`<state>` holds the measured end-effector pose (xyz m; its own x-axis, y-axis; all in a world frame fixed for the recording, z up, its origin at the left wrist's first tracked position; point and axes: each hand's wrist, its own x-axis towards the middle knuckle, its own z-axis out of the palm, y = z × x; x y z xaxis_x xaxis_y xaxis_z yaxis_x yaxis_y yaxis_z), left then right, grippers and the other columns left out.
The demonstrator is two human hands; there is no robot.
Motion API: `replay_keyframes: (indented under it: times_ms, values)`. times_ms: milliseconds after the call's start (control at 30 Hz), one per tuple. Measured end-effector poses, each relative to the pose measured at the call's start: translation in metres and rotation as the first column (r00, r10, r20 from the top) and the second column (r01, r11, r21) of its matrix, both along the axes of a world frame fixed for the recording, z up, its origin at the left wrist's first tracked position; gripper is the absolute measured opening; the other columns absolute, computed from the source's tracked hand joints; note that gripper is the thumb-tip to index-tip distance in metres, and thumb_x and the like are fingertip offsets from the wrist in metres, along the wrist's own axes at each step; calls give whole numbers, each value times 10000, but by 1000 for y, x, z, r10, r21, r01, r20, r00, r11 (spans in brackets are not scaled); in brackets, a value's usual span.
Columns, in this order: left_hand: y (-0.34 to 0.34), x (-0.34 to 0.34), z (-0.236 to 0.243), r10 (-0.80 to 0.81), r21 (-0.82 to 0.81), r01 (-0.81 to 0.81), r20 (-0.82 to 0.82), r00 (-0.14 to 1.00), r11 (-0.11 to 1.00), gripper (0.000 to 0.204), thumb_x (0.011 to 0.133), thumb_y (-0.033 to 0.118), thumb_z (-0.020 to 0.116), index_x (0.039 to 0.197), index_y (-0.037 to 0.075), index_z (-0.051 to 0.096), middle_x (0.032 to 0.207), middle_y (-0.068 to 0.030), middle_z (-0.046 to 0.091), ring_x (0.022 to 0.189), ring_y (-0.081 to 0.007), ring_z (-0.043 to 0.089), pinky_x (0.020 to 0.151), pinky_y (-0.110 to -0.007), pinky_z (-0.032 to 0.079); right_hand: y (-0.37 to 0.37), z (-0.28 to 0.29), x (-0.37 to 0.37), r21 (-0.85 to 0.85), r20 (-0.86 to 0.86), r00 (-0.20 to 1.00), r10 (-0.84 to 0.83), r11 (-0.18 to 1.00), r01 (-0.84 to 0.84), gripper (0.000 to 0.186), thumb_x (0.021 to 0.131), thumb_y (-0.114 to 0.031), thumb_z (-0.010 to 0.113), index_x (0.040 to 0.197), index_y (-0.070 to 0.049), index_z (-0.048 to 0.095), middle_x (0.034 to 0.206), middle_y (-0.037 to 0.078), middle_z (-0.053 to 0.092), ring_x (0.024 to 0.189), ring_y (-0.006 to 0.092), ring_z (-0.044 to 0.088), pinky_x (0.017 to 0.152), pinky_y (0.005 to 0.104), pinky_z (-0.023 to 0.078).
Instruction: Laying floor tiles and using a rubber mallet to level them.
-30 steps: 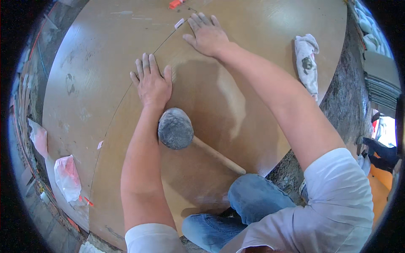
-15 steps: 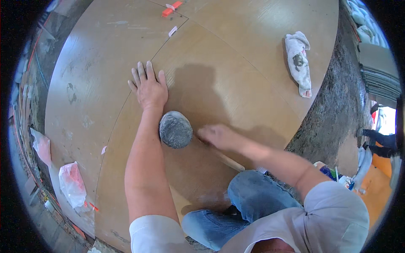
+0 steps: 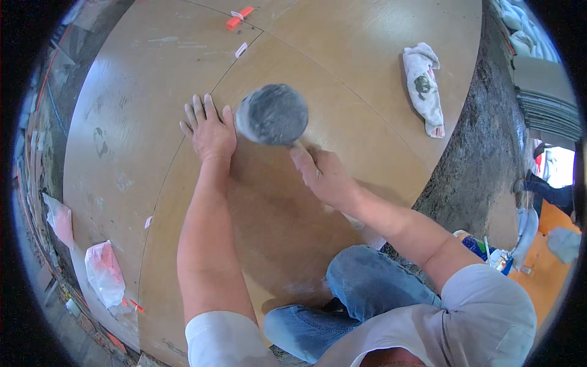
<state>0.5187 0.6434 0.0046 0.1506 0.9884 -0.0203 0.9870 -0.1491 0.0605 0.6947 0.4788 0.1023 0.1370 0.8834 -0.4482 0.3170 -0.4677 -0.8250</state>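
My right hand (image 3: 325, 176) is closed round the handle of a rubber mallet, just below its head. The round, dark grey mallet head (image 3: 274, 115) appears raised above a large tan floor tile (image 3: 354, 134), close to the right of my left hand. Much of the handle is hidden by my fist. Flat on the tiles, my left hand (image 3: 213, 136) has its fingers spread near a joint line and holds nothing. Past its fingertips, a white levelling clip (image 3: 241, 50) stands in the joint, and farther off lies an orange wedge (image 3: 237, 18).
A stained white cloth (image 3: 423, 88) lies at the far right of the tiles. Two plastic bags with pinkish contents (image 3: 105, 273) are at the left. Beyond the right edge are dark rough ground (image 3: 455, 165), stacked tiles (image 3: 547, 113) and a person's dark-clothed limb (image 3: 550, 189).
The mallet head has moved away from me, up from beside my left forearm to beside my left hand, and looks larger. My right hand has followed; my left hand stays flat.
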Motion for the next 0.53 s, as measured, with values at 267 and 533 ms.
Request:
replay_keyframes:
  times_ms: [267,533]
  values:
    - [-1,1,0,-19,22,20,-27,999,1000,599,961,457,354,1456,120,325,1553,-100,212,1443,-299,142,1152,-527,96,18,-17,6,8,116,993,-1,1000,1,598,961,-501,441,783,57,566,596,136,531,593,191,505,559,403,416]
    - [2,0,-2,4,7,-4,-2,1000,1000,607,957,476,362,1458,135,325,1560,-93,192,1445,-297,133,1154,-528,83,31,-36,17,39,165,986,-28,999,22,609,949,-521,453,1009,51,653,648,146,586,661,228,567,648,377,462]
